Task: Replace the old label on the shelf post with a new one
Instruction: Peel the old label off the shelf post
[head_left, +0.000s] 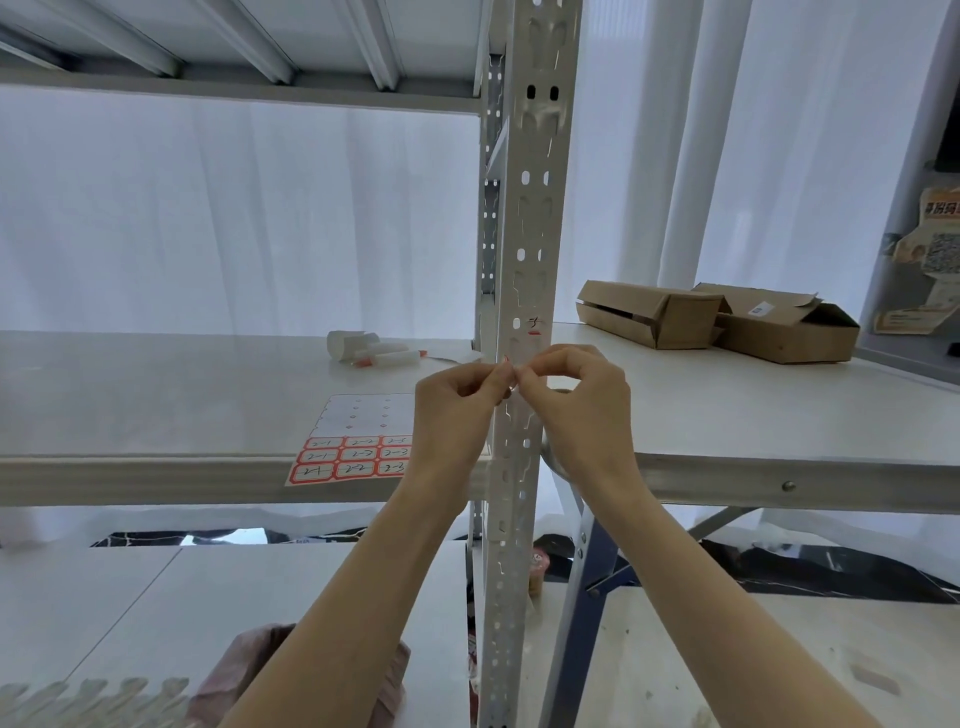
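Two hands, one tiny sticker, and that's where the trouble sits. Left hand (457, 400) and right hand (576, 384) meet fingertip to fingertip right in front of the shelf post (524, 249), both pinching a small red-edged scrap (510, 375) between them. Looks like a label, but it's mostly hidden by the fingers, so I can't tell if it's the old one coming off or a fresh one. My guess is a fresh one, since there's a label (533, 326) with red marks and handwriting on the post just above the hands, and it looks ragged.

What I'd worry about:

- Adhesive folding onto itself or grabbing a fingertip. With four fingers crowding something this small, one slip and it's a crumpled ball.
- The post is full of punched slots and holes. Stick a label over one and it'll dimple or tear, and the edge won't hold.
- If the upper label is the old one and it stays, you'd have two on the post. It could also shred when peeled and leave residue.
- Going on crooked, since the post face is narrow.

Spares are handy at least: the label sheet (358, 447) sits on the shelf (156, 395) just left of the post, bottom rows written on, hanging slightly over the front edge, so a bump could knock it down.
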